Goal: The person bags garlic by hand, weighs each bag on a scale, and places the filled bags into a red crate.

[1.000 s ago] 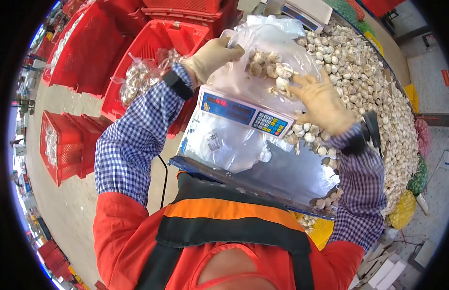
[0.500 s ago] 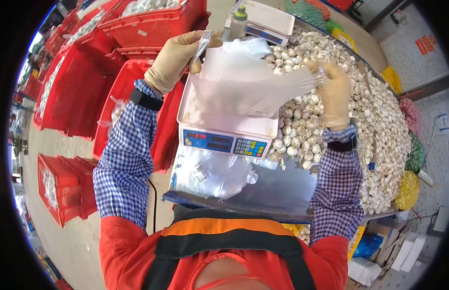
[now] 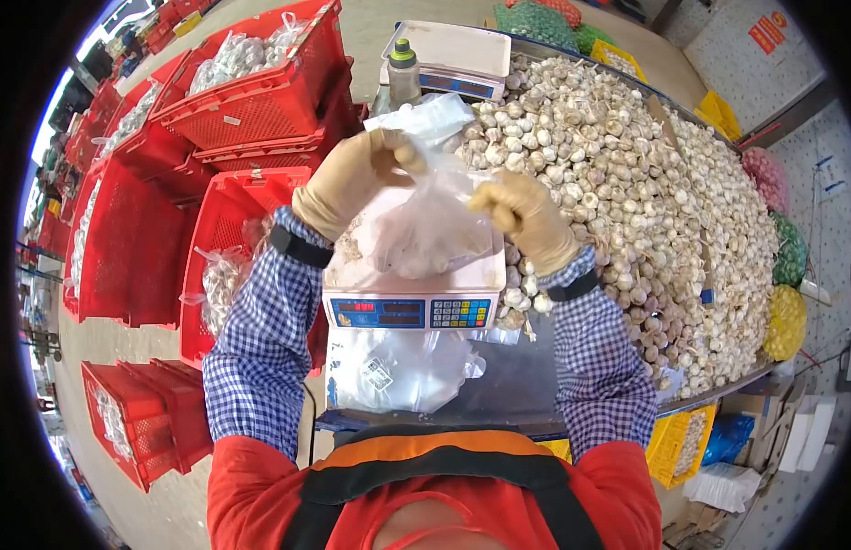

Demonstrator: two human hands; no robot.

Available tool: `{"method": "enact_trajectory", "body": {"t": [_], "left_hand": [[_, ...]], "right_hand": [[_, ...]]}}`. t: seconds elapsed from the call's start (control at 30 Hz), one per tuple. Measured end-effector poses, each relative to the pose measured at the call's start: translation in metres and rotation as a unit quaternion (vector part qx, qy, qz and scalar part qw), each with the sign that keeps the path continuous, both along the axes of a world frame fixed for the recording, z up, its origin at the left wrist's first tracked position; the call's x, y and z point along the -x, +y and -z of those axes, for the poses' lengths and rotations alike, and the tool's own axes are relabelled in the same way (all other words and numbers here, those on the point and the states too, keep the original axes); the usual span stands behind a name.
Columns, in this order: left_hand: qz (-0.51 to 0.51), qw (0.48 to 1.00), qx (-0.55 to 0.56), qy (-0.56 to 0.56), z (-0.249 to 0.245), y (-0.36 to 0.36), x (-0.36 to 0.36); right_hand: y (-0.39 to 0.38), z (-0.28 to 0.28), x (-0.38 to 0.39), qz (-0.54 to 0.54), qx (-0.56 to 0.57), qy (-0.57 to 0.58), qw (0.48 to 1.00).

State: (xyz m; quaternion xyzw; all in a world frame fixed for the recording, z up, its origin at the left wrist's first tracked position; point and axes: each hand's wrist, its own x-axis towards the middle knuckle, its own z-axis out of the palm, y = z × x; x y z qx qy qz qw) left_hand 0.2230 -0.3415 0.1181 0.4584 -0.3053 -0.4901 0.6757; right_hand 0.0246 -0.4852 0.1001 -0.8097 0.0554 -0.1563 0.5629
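Observation:
A clear plastic bag (image 3: 425, 234) with garlic bulbs in it, blurred through the film, hangs over the pan of a white digital scale (image 3: 494, 275). My left hand (image 3: 356, 174), in a beige glove, is closed on the gathered top of the bag from the left. From the right, my gloved right hand (image 3: 526, 215) pinches the bag's other side with its fingers closed. Flat clear bags (image 3: 398, 367) lie in front of the scale. Loose garlic (image 3: 609, 174) is heaped to the right of the scale.
Red crates (image 3: 251, 110) with bagged garlic stand at the left, one (image 3: 219, 215) close to my left arm. Behind the scale are a bottle (image 3: 403, 78), a white packet (image 3: 425, 119) and a second scale (image 3: 453, 46). Net sacks (image 3: 785, 321) lie past the heap at right.
My hands have come closer together and lower, my right hand moving left. The bag, stretched wide before, now hangs with its top gathered. The view has shifted slightly.

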Motion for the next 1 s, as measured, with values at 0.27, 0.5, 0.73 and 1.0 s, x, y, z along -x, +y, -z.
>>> {"method": "enact_trajectory", "body": {"t": [0.27,0.5,0.73,1.0], "left_hand": [[-0.278,0.854,0.01,0.441,0.124,-0.05,-0.078],[-0.264,0.864,0.242,0.355,0.12,0.001,-0.038],[-0.004,0.9,0.112,-0.421,0.055,0.008,0.02],[0.046,0.994,0.095,0.019,0.048,0.015,0.02]], "right_hand": [[0.057,0.094,0.035,0.168,-0.152,0.0,0.974],[0.058,0.072,-0.006,0.219,-0.691,-0.287,0.626],[0.039,0.012,-0.04,0.022,-0.1,-0.067,0.992],[0.035,0.025,-0.033,0.044,-0.172,-0.176,0.968]]}}
